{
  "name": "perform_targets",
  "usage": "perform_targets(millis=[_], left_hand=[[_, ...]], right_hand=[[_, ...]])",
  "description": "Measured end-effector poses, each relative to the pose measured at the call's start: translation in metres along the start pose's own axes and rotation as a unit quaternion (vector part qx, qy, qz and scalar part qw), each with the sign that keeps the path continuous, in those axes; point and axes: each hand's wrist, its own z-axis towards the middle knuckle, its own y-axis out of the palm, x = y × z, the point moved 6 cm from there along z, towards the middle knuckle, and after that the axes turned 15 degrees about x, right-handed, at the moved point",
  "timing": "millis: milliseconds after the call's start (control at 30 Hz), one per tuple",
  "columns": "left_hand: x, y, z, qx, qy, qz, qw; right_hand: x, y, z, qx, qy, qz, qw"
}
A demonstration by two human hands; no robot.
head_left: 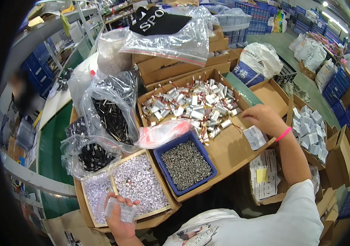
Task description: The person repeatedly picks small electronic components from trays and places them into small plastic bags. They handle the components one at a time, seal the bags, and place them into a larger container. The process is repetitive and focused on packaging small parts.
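My left hand (120,218) is closed around a small clear plastic bag (129,211), over the near edge of a wooden tray (167,180) of tiny white parts. My right hand (265,119), with a pink band at its wrist, has its fingers curled together at the right edge of the cardboard box of batteries. Whatever its fingertips hold, if anything, is too small to make out. Silver pouch batteries (195,102) with red wires are heaped in that box. Just below the right hand lies a white printed packet (255,137).
A blue bin (212,174) of small metal screws stands beside the wooden tray. Clear bags of black parts (113,119) and a red-edged plastic bag (164,133) lie to the left. White small boxes (309,131) fill a carton at right. A bagged black item (160,22) sits on cartons behind.
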Motion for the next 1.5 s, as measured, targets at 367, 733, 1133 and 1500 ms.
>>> perform_targets(millis=[367,733,1133,1500], left_hand=[[-0.005,0.010,-0.012,-0.011,-0.009,0.000,1.000],[-0.014,-0.004,-0.009,-0.035,-0.077,-0.068,0.994],[-0.009,-0.005,-0.006,-0.072,-0.059,-0.059,0.994],[-0.008,0.019,0.000,-0.074,-0.069,-0.039,0.994]], right_hand=[[-0.033,0.078,0.009,-0.074,-0.217,-0.162,0.960],[-0.070,0.085,-0.005,-0.043,-0.210,-0.069,0.974],[-0.064,0.075,-0.029,-0.141,-0.093,0.004,0.986],[-0.119,0.042,0.003,-0.043,0.151,0.368,0.917]])
